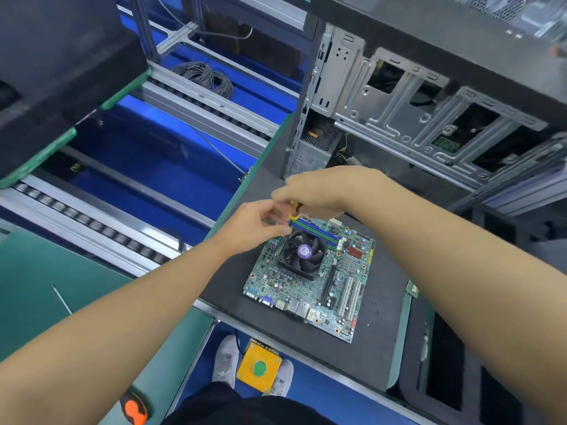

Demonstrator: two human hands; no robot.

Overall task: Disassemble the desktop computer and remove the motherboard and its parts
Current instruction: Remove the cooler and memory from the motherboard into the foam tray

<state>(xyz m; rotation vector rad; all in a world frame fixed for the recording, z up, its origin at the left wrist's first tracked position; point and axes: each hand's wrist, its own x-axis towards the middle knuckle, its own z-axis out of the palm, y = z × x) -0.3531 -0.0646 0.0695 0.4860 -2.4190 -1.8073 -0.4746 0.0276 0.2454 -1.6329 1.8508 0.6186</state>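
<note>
The green motherboard [319, 289] lies flat on a black mat [380, 326]. A black cooler fan [302, 253] sits on it, with blue and green memory slots [319, 233] along its far edge. Both hands meet at the far left corner of the board. My right hand [319, 191] grips a small yellow-and-black tool [294, 211] from above. My left hand [257, 225] has its thumb at the end of the memory slots, fingers curled beside the tool; what they hold is hidden. The open metal computer case [383, 118] stands behind the board.
A roller conveyor [92, 222] with blue bins runs along the left. A coil of grey cable [205, 76] lies beyond it. A small green board [412, 289] sits at the mat's right edge. On the floor is a yellow box with a green button [259, 368].
</note>
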